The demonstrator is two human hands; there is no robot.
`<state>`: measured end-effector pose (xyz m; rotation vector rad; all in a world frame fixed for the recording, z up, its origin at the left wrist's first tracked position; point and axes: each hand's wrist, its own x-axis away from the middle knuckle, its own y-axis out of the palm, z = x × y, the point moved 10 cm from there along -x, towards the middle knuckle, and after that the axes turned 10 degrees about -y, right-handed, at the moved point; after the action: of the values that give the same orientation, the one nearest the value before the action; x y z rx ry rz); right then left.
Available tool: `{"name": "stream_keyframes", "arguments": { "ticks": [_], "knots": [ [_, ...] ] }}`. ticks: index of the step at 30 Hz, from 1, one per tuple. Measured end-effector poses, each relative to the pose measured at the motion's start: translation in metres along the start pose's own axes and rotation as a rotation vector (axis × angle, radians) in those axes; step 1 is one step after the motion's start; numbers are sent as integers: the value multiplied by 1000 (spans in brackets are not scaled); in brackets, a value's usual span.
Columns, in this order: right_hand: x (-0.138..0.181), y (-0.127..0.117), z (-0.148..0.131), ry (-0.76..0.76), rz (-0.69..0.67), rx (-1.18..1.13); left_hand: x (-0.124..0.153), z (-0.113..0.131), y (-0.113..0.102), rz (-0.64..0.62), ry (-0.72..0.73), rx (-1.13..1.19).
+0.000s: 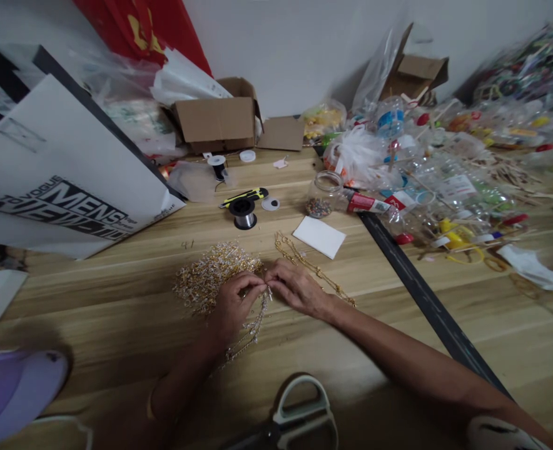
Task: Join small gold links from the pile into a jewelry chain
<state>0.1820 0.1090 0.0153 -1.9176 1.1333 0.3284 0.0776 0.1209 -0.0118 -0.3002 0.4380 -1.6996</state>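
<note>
My left hand (238, 305) and my right hand (299, 289) meet fingertip to fingertip over the table, both pinched closed at the upper end of a beaded chain (254, 330). The exact spot between the fingertips is too small to make out. From there the chain, with clear and gold bits, trails down toward me beside my left wrist. A heap of small gold and clear beads (211, 270) lies just behind and left of my left hand. Beyond my right hand a gold chain (314, 269) stretches across the wood, partly covered by that hand.
A wire spool (244, 215), a yellow-black utility knife (244, 197), a white card (319, 237) and a jar of beads (322, 197) stand farther back. Scissors (304, 409) lie near me. Plastic bottles (459, 187) crowd the right; a white bag (65, 169) stands left.
</note>
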Motion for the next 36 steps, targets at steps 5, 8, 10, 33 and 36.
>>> {"name": "stream_keyframes", "arguments": {
  "ticks": [5, 8, 10, 33, 36],
  "knots": [
    [0, 2, 7, 75, -4, -53, -1, 4, 0, 9, 44, -21],
    [0, 3, 13, 133, -2, -103, 0, 8, 0, 14, 80, -70],
    [1, 5, 18, 179, -8, -143, 1, 10, 1, 13, 96, -107],
    [18, 28, 45, 549, -1, -700, 0, 2, 1, 11, 45, -11],
    [19, 30, 46, 560, 3, -724, 0, 2, 1, 11, 30, -4]
  ]
}}
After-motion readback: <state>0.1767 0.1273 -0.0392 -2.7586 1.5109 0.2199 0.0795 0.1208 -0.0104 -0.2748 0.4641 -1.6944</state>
